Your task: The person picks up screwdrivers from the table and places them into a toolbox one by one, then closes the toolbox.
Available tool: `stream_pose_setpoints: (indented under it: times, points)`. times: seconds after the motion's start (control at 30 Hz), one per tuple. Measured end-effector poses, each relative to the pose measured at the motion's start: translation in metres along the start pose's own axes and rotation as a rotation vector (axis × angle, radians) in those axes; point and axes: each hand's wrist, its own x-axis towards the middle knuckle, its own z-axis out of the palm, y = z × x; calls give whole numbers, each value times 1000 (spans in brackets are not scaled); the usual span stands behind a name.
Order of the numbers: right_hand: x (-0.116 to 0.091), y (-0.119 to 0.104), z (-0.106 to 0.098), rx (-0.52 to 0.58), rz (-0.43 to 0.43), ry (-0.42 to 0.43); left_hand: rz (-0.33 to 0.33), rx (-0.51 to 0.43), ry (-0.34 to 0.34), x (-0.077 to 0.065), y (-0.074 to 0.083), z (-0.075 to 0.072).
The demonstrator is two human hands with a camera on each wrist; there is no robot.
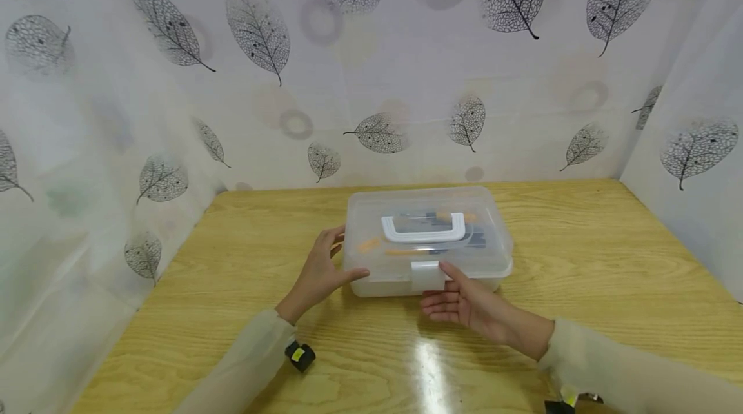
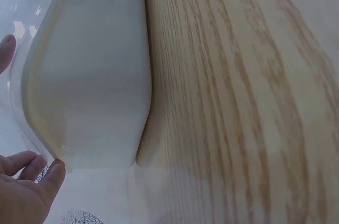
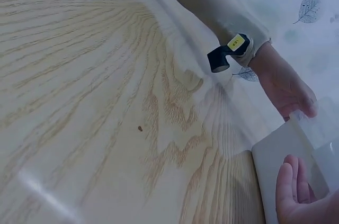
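A translucent plastic storage box (image 1: 371,287) with a white carry handle (image 1: 426,235) on its lid sits on the wooden table. Its lid is down, and blurred orange and dark things show through. My left hand (image 1: 321,272) holds the box's left side, thumb over the front left corner and fingers along the side; the left wrist view shows fingertips (image 2: 53,173) at the lid's edge. At the front, my right hand (image 1: 473,307) has its thumb at the white latch (image 1: 426,276). Its other fingers (image 3: 286,181) extend loosely in front of the box, below the latch.
The wood-grain table (image 1: 244,233) spreads out around the box. Behind it and along both sides hangs a pale curtain (image 1: 395,66) printed with dark leaves. A small black camera (image 1: 300,356) is strapped at the left sleeve, another (image 1: 560,406) at the right.
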Motion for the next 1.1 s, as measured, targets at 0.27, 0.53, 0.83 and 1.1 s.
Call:
stream_pose_setpoints:
  times: [0.27, 0.53, 0.83, 1.1]
  points:
    - [0, 1, 0, 10, -19, -30, 10, 7, 2, -1, 0, 0]
    - [5, 9, -4, -26, -26, -18, 17, 11, 8, 0, -1, 1]
    - [6, 10, -4, -36, -29, 2, 20, 6, 16, 0, -2, 1]
    - [5, 10, -8, -31, -38, -21, 15, 1, 9, 1, -3, 2]
